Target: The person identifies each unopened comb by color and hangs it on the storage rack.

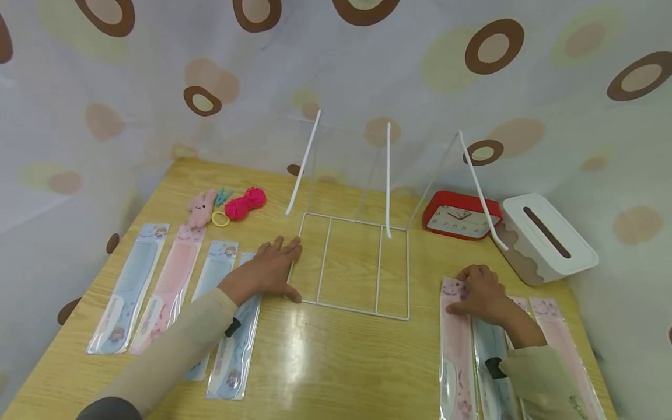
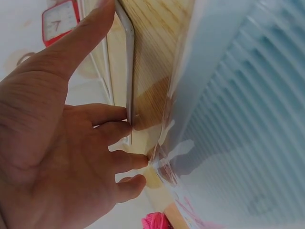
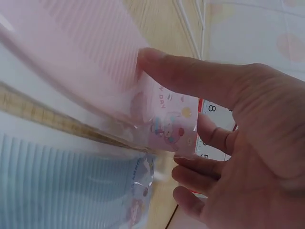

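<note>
On bench (image 1: 325, 373): white wire rack (image 1: 350, 265), three upright dividers; left hand (image 1: 270, 269) flat, fingers straight against its frame. Right hand (image 1: 480, 293) pinches pink packaged comb (image 1: 455, 350).

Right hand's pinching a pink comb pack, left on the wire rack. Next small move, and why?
Probably lift the pink comb pack clear: the right hand already pinches its top end, and the left hand rests flat against the wire rack, apparently steadying it.
</note>
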A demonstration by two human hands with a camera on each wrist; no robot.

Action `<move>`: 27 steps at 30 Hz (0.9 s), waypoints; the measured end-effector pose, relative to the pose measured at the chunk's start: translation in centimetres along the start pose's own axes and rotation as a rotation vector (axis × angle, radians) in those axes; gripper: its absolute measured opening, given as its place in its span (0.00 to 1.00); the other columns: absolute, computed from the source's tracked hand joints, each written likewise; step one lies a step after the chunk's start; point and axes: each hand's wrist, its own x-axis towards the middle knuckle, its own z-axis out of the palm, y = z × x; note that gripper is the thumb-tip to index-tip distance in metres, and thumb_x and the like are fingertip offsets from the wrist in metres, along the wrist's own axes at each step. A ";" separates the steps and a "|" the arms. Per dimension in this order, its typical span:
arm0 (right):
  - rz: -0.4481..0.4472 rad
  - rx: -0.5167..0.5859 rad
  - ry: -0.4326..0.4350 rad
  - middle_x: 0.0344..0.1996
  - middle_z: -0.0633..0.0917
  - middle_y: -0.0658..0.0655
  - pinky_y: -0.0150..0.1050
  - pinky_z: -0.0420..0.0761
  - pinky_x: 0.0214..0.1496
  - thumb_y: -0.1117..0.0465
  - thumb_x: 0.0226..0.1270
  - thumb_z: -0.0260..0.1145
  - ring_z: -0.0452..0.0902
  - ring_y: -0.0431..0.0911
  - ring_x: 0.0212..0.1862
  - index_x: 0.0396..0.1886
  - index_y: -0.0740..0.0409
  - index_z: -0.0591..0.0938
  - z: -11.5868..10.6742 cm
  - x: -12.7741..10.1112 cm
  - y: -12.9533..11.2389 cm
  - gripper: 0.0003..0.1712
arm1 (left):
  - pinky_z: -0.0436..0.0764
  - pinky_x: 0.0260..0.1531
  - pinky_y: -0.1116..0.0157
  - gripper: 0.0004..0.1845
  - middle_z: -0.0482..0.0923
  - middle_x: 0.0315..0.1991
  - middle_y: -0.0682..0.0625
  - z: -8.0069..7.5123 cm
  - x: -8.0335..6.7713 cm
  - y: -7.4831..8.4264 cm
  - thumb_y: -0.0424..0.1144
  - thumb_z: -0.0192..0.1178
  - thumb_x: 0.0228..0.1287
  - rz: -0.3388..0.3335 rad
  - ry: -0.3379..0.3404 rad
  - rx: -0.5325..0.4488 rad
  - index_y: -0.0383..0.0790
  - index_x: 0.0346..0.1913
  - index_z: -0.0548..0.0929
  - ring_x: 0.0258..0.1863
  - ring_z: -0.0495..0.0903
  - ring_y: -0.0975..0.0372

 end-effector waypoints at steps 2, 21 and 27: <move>-0.017 0.056 -0.004 0.52 0.67 0.73 0.63 0.65 0.54 0.56 0.49 0.82 0.62 0.65 0.52 0.50 0.69 0.68 -0.2 -0.7 0.0 0.39 | 0.50 0.71 0.39 0.63 0.48 0.79 0.39 -0.1 0.2 0.2 0.63 0.76 0.45 0.004 -0.001 -0.002 0.31 0.76 0.58 0.76 0.45 0.35; -0.310 0.493 0.274 0.40 0.84 0.51 0.26 0.80 0.38 0.74 0.68 0.64 0.81 0.38 0.36 0.52 0.65 0.79 -7.0 -10.4 -5.9 0.14 | 0.49 0.71 0.36 0.61 0.47 0.79 0.39 -0.3 -0.1 0.3 0.59 0.77 0.46 -0.015 -0.029 -0.046 0.30 0.76 0.58 0.76 0.45 0.36; -0.312 0.769 0.445 0.31 0.88 0.50 0.26 0.81 0.34 0.81 0.58 0.68 0.83 0.39 0.29 0.42 0.70 0.84 -8.7 -12.5 -8.2 0.12 | 0.48 0.70 0.36 0.61 0.48 0.79 0.38 -0.4 -0.1 0.4 0.59 0.77 0.46 -0.009 -0.018 -0.062 0.30 0.76 0.59 0.76 0.46 0.35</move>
